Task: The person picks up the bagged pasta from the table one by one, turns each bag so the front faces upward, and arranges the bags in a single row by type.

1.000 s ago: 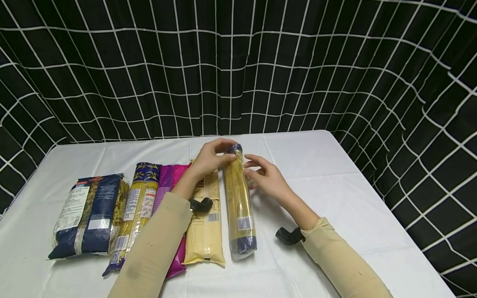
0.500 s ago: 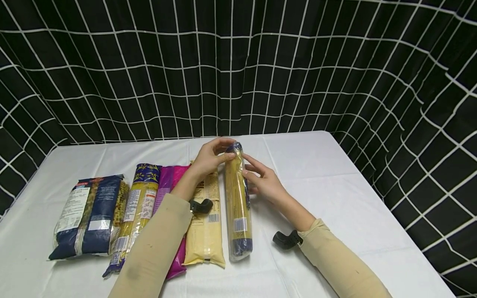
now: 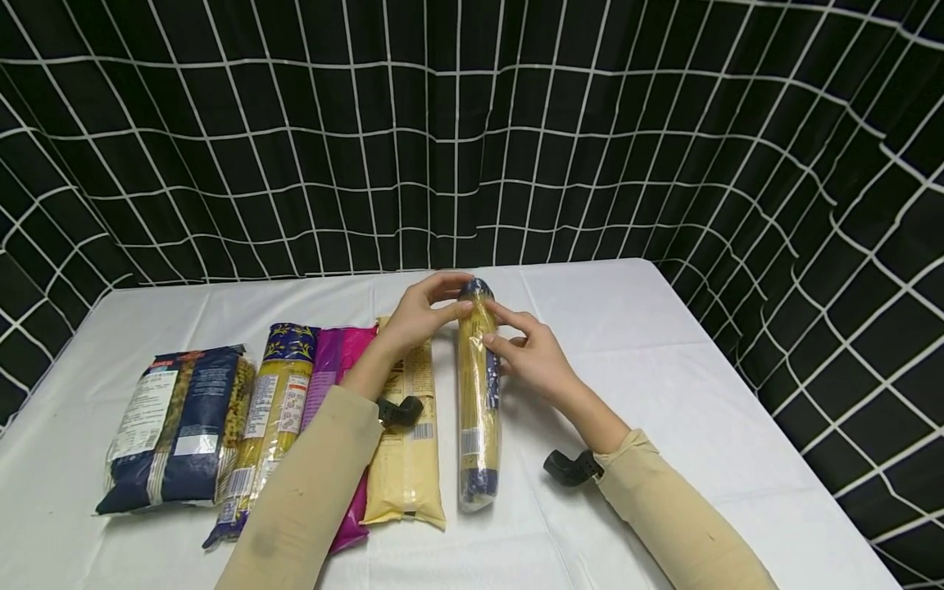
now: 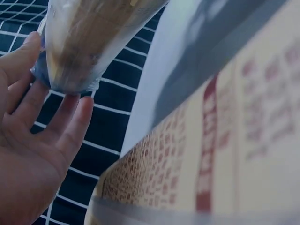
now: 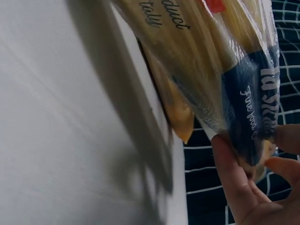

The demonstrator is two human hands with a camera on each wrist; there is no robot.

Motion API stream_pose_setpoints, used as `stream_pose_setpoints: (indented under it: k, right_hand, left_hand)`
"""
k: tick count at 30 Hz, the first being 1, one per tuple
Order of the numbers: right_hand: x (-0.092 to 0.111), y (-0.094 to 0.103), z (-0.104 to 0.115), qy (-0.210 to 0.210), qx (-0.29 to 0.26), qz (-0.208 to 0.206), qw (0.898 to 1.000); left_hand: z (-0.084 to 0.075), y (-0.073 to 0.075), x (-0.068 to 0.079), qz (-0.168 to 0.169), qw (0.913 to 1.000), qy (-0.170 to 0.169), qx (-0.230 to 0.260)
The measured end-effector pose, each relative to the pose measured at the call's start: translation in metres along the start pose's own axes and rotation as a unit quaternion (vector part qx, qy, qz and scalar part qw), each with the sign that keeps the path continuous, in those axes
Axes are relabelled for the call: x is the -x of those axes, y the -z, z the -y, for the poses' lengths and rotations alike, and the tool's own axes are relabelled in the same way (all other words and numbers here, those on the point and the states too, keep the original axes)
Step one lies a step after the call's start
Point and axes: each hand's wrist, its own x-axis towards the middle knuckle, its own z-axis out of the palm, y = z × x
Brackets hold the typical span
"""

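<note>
Left sleeve [image 3: 302,492] covers most of the magenta packet [image 3: 354,520] and the lower right of the blue-topped pasta pack [image 3: 283,393]; left hand [image 3: 422,315] and wrist hide part of the cream packet [image 3: 404,475]. Near edge of the white worktop [image 3: 664,352] is out of frame. Left wrist view: hand cut by the left edge, held pack by the top, cream packet's print blurred. Right wrist view: right hand [image 3: 533,354] cut off at the right and bottom, pack cut at the top, wording only partly readable ("duct", "taly", white letters on blue). Held spaghetti pack [image 3: 478,393]: long, slim, clear crinkly wrap with glare, yellow strands inside, dark blue at both ends, blue patch down the right side, barcode near the near end. It's mid-worktop, just right of the cream packet, far end pointing at the far edge and raised off the surface; can't tell if the near end touches. Left-hand fingers pinch the far end, thumb on the near face; right-hand fingers, narrow, grip the right side close by. Navy bag [image 3: 177,434] sits toward the worktop's left edge. Black grid curtain [image 3: 472,123] behind.
</note>
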Motion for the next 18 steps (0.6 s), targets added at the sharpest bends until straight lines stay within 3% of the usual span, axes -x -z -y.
stream_pose_setpoints:
  k: [8,18]
  right_hand:
    - [0.0009,-0.002,0.0039,0.013,0.043,-0.014,0.999]
    - [0.001,-0.0052,-0.004,-0.008,-0.004,-0.024,1.0]
  left_hand:
    - [-0.005,-0.0045,0.002,-0.029,0.9988,0.03,0.026]
    - [-0.0005,-0.0003,0.0029,-0.042,0.994,0.055,0.084]
